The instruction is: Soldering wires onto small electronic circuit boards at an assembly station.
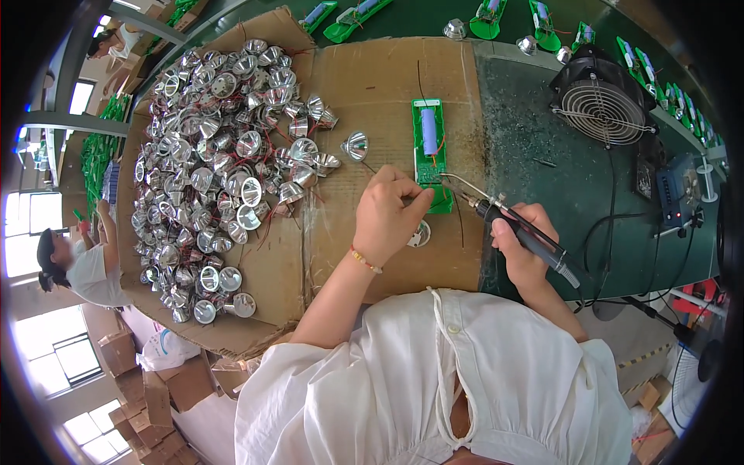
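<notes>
While our right hand (521, 260) grips a soldering iron (536, 242), our left (387, 213) bends narrow at the green housing (421, 164); we cannot tell whether its fingertips close on anything. The housing, carrying a blue cell (429, 133), lies near the cardboard sheet's (364, 77) right edge. Silver reflectors (205, 155) crowd beyond its left edge; a fan (601, 112) stands by the desk's (519, 132) far edge.
</notes>
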Tool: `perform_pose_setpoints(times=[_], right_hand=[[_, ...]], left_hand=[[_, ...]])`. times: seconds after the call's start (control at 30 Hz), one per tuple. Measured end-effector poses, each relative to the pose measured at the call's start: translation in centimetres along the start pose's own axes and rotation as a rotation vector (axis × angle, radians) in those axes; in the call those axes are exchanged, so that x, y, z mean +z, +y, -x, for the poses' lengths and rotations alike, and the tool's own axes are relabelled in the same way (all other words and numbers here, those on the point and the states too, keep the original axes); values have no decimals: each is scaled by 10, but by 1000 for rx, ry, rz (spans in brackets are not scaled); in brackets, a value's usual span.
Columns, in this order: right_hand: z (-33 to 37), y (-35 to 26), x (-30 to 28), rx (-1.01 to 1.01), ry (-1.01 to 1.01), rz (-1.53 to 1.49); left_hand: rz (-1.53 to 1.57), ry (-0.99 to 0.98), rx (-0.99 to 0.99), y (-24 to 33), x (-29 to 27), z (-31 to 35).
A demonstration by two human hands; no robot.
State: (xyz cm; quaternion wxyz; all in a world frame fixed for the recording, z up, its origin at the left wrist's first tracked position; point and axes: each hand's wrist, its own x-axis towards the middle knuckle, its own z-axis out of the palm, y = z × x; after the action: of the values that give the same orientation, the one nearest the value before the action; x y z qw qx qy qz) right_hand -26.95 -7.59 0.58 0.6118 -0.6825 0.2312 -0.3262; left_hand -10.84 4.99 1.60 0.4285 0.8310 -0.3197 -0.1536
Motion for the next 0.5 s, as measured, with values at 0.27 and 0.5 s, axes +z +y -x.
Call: perform_pose_setpoints(times=[0.27,0.5], right_hand=[[-2,-2,4,67,14,-43],[0,-7,-3,82,78,-175]], left_hand=[[22,-26,-32,-2,1,-4],[-9,-19,-44,2,-1,-5]])
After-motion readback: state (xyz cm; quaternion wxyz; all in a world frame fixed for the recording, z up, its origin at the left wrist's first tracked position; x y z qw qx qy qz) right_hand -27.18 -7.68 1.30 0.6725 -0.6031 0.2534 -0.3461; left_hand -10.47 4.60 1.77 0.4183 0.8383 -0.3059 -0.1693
